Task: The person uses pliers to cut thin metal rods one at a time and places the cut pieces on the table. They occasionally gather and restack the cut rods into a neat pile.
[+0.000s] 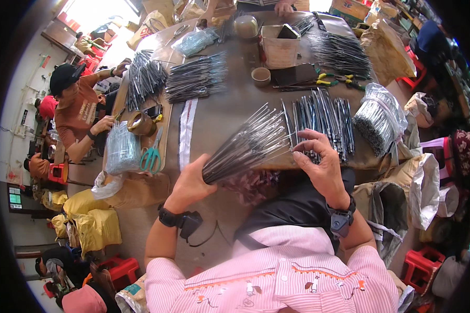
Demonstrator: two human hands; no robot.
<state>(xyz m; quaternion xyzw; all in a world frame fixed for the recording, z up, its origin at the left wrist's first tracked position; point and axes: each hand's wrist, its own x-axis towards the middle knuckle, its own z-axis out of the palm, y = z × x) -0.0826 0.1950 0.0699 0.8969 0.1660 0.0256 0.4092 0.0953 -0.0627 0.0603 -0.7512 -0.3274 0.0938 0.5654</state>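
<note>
My left hand (191,182) is wrapped round the lower end of a fanned bundle of thin metal rods (248,141), which slants up to the right. Small loops show at their far ends. My right hand (320,161) is beside those ends, thumb and forefinger pinched together. A single thin rod appears to run up from this pinch. Just beyond my right hand lies a row of dark metal rods (324,117) on the brown table (245,86). A plastic-wrapped bundle of rods (379,120) sits to its right.
More rod piles (196,78) lie farther back. Pliers (335,79), a small round cup (261,77) and a square container (280,47) stand mid-table. Teal-handled scissors (151,159) lie by a tape roll (141,124) at left. A co-worker (77,107) sits at the left edge; sacks (418,182) crowd the right.
</note>
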